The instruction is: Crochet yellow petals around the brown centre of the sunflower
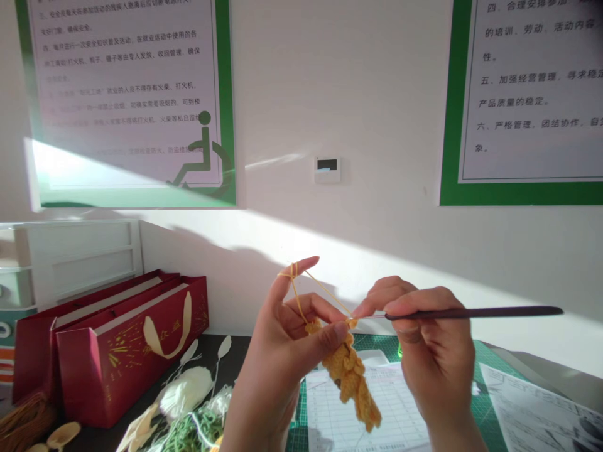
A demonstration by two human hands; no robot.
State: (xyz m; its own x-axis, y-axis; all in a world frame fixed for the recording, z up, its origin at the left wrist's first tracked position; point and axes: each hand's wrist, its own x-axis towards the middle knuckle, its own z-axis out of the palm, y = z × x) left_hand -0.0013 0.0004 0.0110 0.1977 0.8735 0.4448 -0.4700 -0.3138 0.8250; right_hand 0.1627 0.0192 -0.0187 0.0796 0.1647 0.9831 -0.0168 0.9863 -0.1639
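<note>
My left hand pinches the top of a yellow crocheted piece between thumb and fingers, and the piece hangs down below it, ruffled and twisted. Yellow yarn loops around my raised left index finger and runs down to the stitches. In my right hand is a crochet hook with a dark handle, lying nearly level. Its thin metal shaft reaches left to the work's top edge, where the tip is in or against a stitch; I cannot tell which. My right fingertips almost meet the left ones there.
Printed sheets lie on a green cutting mat. At left stand red gift bags before white plastic drawers. White yarn and green yarn lie near my left forearm. The wall behind holds green-framed posters and a thermostat.
</note>
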